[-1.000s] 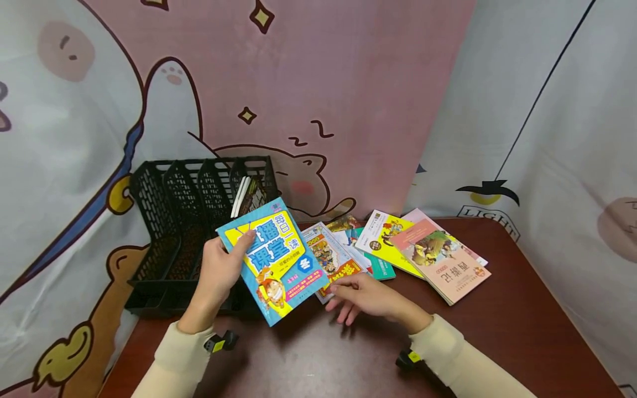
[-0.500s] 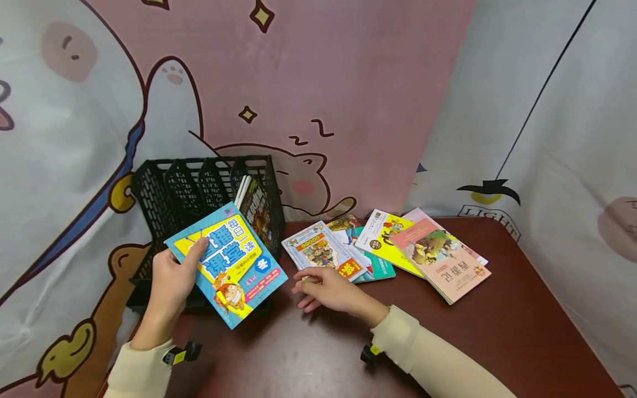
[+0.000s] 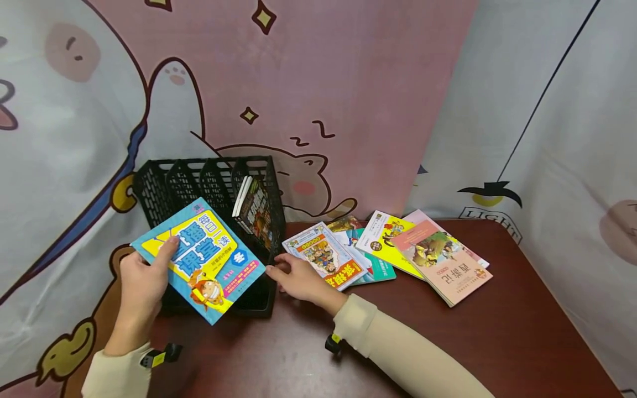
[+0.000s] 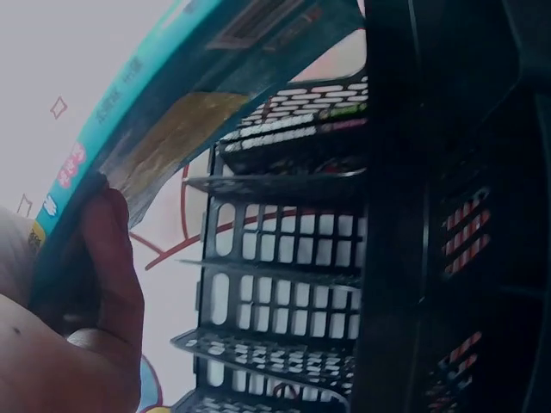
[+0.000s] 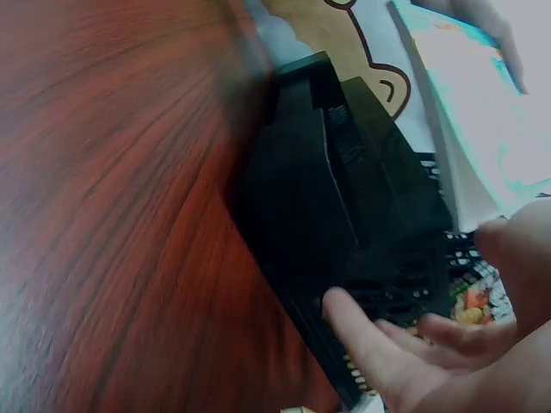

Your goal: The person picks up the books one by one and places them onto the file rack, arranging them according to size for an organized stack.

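Observation:
My left hand (image 3: 141, 287) grips a blue and yellow book (image 3: 204, 265) by its left edge, thumb on the cover and fingers beneath. The book is tilted in front of a black file rack (image 3: 266, 301), hiding much of its lower front. At the book's right corner is my right hand (image 3: 298, 279), near the rack's right side. Its fingers (image 5: 370, 340) are spread and loosely bent in the right wrist view, holding nothing; whether they touch the rack, I cannot tell. Several thin books (image 3: 256, 213) stand in the rack's rightmost compartment.
Right of the rack lie a light-blue bordered book (image 3: 323, 254), a teal book (image 3: 380, 268), a yellow book (image 3: 385, 243) and a pink book (image 3: 443, 260), overlapping on the brown table (image 3: 527, 331). A printed curtain (image 3: 378, 110) hangs behind.
My left hand has carried the blue and yellow book leftward, from in front of the rack's right end to its middle. My right hand has also moved left, toward the rack's right side.

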Action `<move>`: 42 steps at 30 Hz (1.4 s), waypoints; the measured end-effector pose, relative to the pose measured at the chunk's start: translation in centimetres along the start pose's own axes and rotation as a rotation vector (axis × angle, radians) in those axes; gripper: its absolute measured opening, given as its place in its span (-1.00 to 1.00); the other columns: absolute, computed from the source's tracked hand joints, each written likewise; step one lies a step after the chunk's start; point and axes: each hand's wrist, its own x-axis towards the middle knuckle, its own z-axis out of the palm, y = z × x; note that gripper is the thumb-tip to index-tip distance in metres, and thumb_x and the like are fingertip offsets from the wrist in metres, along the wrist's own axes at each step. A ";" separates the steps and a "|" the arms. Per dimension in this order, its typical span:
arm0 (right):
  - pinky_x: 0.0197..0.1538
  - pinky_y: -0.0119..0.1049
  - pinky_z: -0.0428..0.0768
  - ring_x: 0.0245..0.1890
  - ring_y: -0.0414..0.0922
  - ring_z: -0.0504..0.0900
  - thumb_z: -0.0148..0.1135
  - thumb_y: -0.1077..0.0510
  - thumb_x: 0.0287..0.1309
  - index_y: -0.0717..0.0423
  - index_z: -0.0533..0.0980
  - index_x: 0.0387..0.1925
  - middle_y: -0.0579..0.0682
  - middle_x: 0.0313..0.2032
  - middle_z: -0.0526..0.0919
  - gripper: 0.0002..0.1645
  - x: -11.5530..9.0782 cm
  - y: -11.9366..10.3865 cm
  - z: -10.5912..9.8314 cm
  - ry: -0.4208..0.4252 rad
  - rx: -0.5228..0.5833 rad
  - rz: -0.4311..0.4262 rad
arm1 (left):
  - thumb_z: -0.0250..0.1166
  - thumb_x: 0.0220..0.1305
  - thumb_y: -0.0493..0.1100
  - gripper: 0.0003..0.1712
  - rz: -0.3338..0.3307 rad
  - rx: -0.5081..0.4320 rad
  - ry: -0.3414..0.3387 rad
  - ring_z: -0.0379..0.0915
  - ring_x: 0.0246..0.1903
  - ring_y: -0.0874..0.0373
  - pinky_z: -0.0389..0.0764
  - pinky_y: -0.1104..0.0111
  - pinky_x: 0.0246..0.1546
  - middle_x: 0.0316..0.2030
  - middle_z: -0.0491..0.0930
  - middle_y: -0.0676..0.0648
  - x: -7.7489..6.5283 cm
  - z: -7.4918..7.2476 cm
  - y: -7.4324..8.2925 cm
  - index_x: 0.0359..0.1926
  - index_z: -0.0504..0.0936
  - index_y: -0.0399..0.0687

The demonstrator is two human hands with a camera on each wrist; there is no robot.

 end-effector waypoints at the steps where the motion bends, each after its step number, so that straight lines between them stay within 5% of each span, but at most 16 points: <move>1: -0.07 -0.16 0.81 -0.16 0.04 0.88 0.19 -0.28 0.62 0.14 0.52 0.43 0.10 0.16 0.82 -0.30 0.2 -0.1 0.3 0.018 -0.040 0.006 | 0.46 0.52 0.10 -0.50 -0.002 -0.017 0.016 0.85 -0.49 0.23 0.78 0.41 -0.43 -0.32 0.87 0.21 0.1 -0.1 0.1 0.17 0.74 -0.22; 8: 0.06 -0.13 0.72 0.00 -0.10 0.77 0.09 -0.36 0.64 0.03 0.54 0.38 0.02 0.13 0.81 -0.33 1.2 -0.6 1.2 0.079 -0.199 0.055 | 0.51 0.48 0.04 -0.66 0.046 -0.038 0.143 0.79 -0.58 0.27 0.72 0.48 -0.52 -0.41 0.85 0.18 0.8 -1.0 1.1 -0.01 0.80 -0.15; 14: -0.25 -0.24 0.66 -0.37 -0.20 0.73 0.18 -0.25 0.62 0.03 0.53 0.29 -0.05 -0.10 0.81 -0.46 1.8 -0.5 1.1 0.084 -0.171 0.052 | 0.43 0.54 0.07 -0.64 0.247 0.107 0.238 0.72 -0.60 0.43 0.64 0.58 -0.58 -0.47 0.77 0.36 2.2 -0.9 2.3 -0.07 0.82 -0.17; 21: -0.33 -0.25 0.73 -0.39 -0.14 0.82 0.22 -0.29 0.59 0.05 0.53 0.33 -0.01 -0.01 0.84 -0.39 1.8 -0.1 1.2 0.063 -0.057 0.084 | 0.44 0.51 0.10 -0.61 0.440 0.201 0.346 0.63 -0.57 0.62 0.49 0.68 -0.62 -0.46 0.68 0.53 3.8 0.0 3.5 -0.08 0.88 -0.16; 28: -0.32 -0.24 0.74 -0.37 -0.11 0.84 0.22 -0.27 0.61 0.07 0.53 0.32 0.01 0.02 0.83 -0.40 1.8 0.0 1.3 0.066 -0.049 0.089 | 0.42 0.52 -0.05 -0.64 0.646 0.309 0.392 0.45 -0.45 0.88 0.26 0.85 -0.54 -0.23 0.88 -0.32 5.1 1.8 4.2 -0.01 0.88 -0.29; 32: -0.32 -0.23 0.76 -0.36 -0.08 0.86 0.23 -0.26 0.60 0.05 0.54 0.30 0.02 0.01 0.82 -0.43 1.7 0.0 1.3 0.057 -0.036 0.094 | 0.41 0.51 -0.10 -0.66 0.687 0.354 0.421 0.36 -0.37 0.94 0.25 0.90 -0.37 -0.20 0.86 -0.38 5.6 2.9 4.1 0.02 0.86 -0.33; 35: -0.31 -0.23 0.77 -0.33 -0.03 0.87 0.24 -0.25 0.60 0.05 0.54 0.30 0.03 0.01 0.82 -0.44 1.6 0.0 1.3 0.048 -0.024 0.094 | 0.39 0.54 -0.04 -0.63 0.698 0.382 0.450 0.51 -0.42 0.68 0.23 0.88 -0.37 -0.22 0.88 -0.33 5.9 3.6 4.3 0.02 0.87 -0.28; 38: -0.29 -0.21 0.77 -0.29 0.02 0.89 0.23 -0.25 0.61 0.06 0.53 0.32 0.05 0.03 0.81 -0.43 1.7 -0.1 1.2 0.049 -0.023 0.097 | 0.35 0.58 0.05 -0.55 0.702 0.406 0.447 0.76 -0.44 0.14 0.26 0.79 -0.38 -0.21 0.88 -0.31 6.3 4.5 4.4 0.03 0.86 -0.28; 40: -0.29 -0.20 0.77 -0.27 0.05 0.89 0.23 -0.25 0.61 0.07 0.53 0.33 0.05 0.03 0.80 -0.42 1.7 -0.1 1.2 0.052 -0.021 0.099 | 0.32 0.61 0.09 -0.49 0.709 0.430 0.432 0.79 -0.42 -0.24 0.39 0.60 -0.41 -0.21 0.87 -0.36 6.7 5.3 4.2 0.02 0.84 -0.34; 42: -0.29 -0.21 0.77 -0.30 0.03 0.88 0.24 -0.25 0.61 0.06 0.53 0.32 0.04 0.01 0.81 -0.43 1.7 -0.2 1.3 0.055 -0.024 0.100 | 0.31 0.62 0.13 -0.44 0.695 0.445 0.433 0.79 -0.37 -0.36 0.56 0.31 -0.39 -0.22 0.86 -0.39 7.0 6.0 3.9 -0.01 0.82 -0.38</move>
